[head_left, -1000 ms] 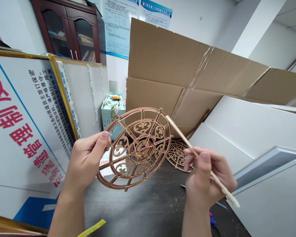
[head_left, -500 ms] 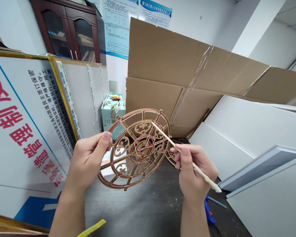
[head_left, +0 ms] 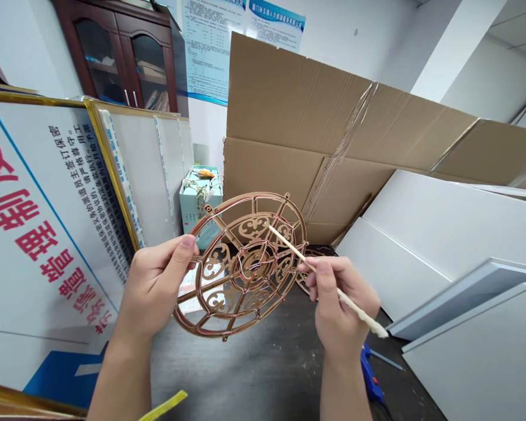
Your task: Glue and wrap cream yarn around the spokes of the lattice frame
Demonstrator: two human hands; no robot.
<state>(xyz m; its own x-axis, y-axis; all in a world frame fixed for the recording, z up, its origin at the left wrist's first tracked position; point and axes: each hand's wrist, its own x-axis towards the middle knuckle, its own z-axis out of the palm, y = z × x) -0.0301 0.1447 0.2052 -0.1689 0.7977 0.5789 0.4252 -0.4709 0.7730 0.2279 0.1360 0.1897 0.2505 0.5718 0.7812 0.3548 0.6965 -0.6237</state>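
Head view: our left hand [head_left: 161, 280] pinches the fretted disc [head_left: 251, 257] above the table [head_left: 284, 362], our right hand [head_left: 344, 298] grips a stick [head_left: 289, 244], tip [head_left: 270, 227] shifted inward from rim [head_left: 263, 195] to scrollwork [head_left: 251, 227], apparently where work now centres.

Scrollwork discs [head_left: 251, 263]: two — the farther at 5 o'clock
Wooden stick [head_left: 287, 243]: one
Hands [head_left: 160, 283]: two
Teal box [head_left: 189, 206]: one, 9 o'clock
Glass-doored cabinet [head_left: 121, 55]: one — 11 o'clock
Yellow strip [head_left: 164, 406]: one, 7 o'clock

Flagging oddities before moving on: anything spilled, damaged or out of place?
Small pale scraps litter the dark tabletop, below and right of the round brown openwork frame in view, perhaps uncleared debris. Nothing appears clearly broken.
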